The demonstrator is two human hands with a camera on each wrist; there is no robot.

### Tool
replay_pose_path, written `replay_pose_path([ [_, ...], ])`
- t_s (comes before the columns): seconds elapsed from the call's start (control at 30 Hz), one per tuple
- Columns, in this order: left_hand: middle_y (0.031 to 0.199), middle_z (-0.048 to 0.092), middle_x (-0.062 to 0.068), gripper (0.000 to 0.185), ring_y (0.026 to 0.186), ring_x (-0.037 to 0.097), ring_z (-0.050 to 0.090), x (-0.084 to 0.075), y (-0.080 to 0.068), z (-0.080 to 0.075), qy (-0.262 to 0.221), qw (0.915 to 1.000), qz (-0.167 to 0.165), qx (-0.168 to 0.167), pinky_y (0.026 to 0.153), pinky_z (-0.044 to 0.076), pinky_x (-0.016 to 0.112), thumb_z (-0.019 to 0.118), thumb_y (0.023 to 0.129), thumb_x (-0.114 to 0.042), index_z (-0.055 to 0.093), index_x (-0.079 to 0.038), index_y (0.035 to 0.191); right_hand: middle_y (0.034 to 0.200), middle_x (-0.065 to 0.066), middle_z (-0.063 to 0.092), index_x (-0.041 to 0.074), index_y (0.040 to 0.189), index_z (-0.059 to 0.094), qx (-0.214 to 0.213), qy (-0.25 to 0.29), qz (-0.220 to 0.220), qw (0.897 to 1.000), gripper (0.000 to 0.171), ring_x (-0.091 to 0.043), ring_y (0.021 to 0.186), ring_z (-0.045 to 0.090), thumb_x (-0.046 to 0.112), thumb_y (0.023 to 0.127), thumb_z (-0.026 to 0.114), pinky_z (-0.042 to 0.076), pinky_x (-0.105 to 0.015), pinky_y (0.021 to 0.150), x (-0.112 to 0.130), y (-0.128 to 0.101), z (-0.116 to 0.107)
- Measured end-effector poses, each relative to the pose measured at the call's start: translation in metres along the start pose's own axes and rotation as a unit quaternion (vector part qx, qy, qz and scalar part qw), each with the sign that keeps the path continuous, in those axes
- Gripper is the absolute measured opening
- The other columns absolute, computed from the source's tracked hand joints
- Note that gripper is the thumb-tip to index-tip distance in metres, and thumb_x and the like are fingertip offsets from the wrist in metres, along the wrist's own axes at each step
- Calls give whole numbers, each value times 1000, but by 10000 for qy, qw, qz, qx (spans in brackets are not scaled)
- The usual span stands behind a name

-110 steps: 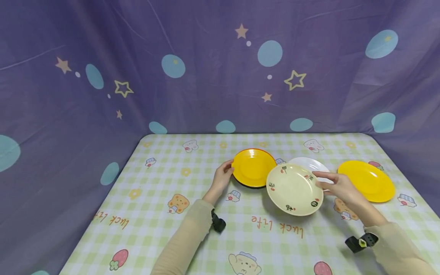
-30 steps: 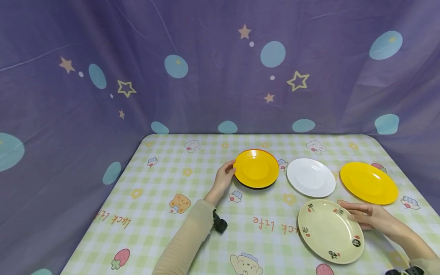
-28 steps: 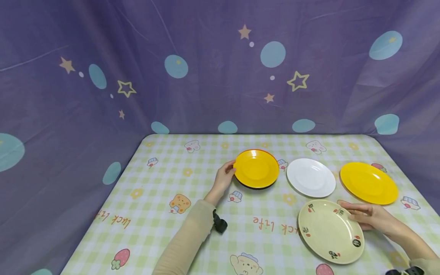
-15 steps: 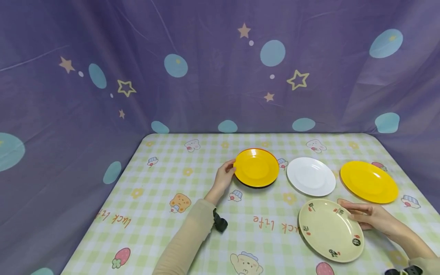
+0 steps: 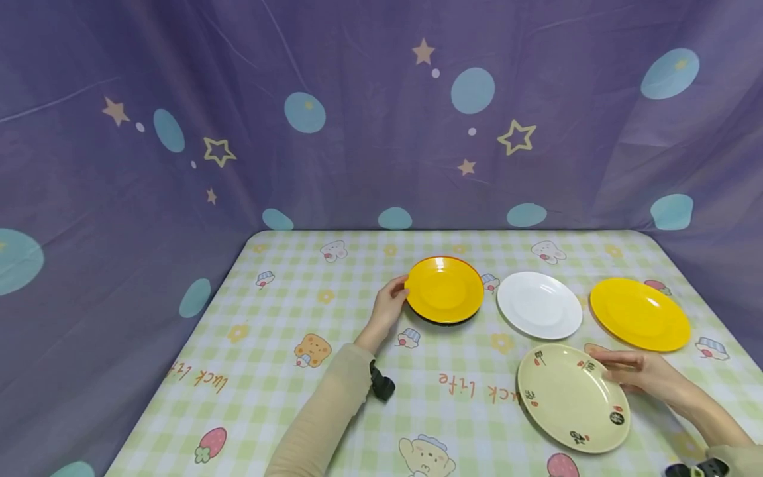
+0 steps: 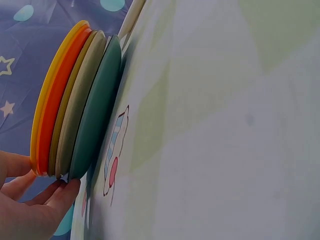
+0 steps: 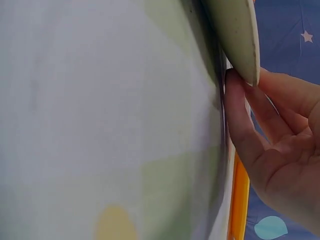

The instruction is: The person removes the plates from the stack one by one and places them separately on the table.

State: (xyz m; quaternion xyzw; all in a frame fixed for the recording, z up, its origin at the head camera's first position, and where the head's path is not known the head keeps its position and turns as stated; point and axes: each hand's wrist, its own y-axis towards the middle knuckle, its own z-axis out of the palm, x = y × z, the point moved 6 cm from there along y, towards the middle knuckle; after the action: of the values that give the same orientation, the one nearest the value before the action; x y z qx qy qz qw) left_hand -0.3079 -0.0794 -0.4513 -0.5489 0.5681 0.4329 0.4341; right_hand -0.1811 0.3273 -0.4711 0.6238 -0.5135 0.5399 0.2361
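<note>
A stack of several plates (image 5: 444, 289) stands at the middle of the table, a yellow one on top. From the side, the left wrist view shows yellow, orange, olive, pale and green rims in the stack (image 6: 75, 105). My left hand (image 5: 387, 308) grips its left edge, thumb high and fingertips at the lowest rim. Nearer to me on the right lies a cream plate (image 5: 572, 401) with red and dark printed marks. My right hand (image 5: 652, 379) pinches its right rim, thumb above and fingers underneath, close over the cloth in the right wrist view.
A white plate (image 5: 539, 305) lies right of the stack, and a yellow plate (image 5: 640, 315) lies farther right. Checked cloth (image 5: 268, 397) with cartoon prints covers the table. Behind it hangs a purple curtain (image 5: 369, 165).
Since the oldest frame, my right hand has brought the cream plate toward me and rightward, uncovering the white plate. Over the last second both hands have stayed nearly still.
</note>
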Motion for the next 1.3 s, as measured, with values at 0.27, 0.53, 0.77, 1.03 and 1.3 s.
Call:
replay_pose_path([
  [0.27, 123, 50, 12, 34, 109, 23, 49, 2, 2, -2, 50, 10000, -53, -41, 90, 45, 30, 47, 90, -7, 51, -7, 124, 101, 20, 62, -7, 125, 43, -495, -570, 76, 9971, 49, 3, 85, 58, 20, 86, 56, 52, -27, 64, 12, 7, -8],
  [0.53, 122, 51, 14, 34, 108, 24, 49, 3, 3, -1, 18, 10000, 24, -36, 89, 45, 30, 47, 90, -5, 50, -6, 124, 102, -9, 64, -10, 124, 43, -965, -1171, -101, 9884, 52, -10, 75, 62, 21, 85, 58, 50, -24, 60, 36, 19, -13],
  [0.77, 123, 51, 12, 34, 109, 23, 48, 4, 2, 0, 41, 10000, -53, -57, 91, 43, 31, 47, 90, -6, 51, -7, 124, 107, -20, 60, -5, 123, 47, -925, -1524, -560, 9824, 47, -6, 81, 61, 22, 86, 57, 49, -19, 69, 62, 35, -4],
  [1.03, 122, 51, 13, 34, 108, 24, 49, 2, 2, 0, 58, 10000, -37, -51, 91, 44, 31, 47, 90, -6, 51, -6, 124, 108, -27, 56, -8, 122, 46, -541, -1139, -937, 9876, 44, -18, 84, 62, 17, 87, 56, 52, -23, 71, 87, 63, 15],
  [1.3, 122, 51, 14, 34, 108, 24, 48, 2, 2, 1, 23, 10000, -19, -35, 91, 44, 32, 47, 90, -5, 50, -6, 124, 106, -29, 57, -11, 119, 48, -605, -958, -1080, 9877, 41, -21, 81, 63, 11, 86, 56, 52, -24, 71, 104, 88, 31],
])
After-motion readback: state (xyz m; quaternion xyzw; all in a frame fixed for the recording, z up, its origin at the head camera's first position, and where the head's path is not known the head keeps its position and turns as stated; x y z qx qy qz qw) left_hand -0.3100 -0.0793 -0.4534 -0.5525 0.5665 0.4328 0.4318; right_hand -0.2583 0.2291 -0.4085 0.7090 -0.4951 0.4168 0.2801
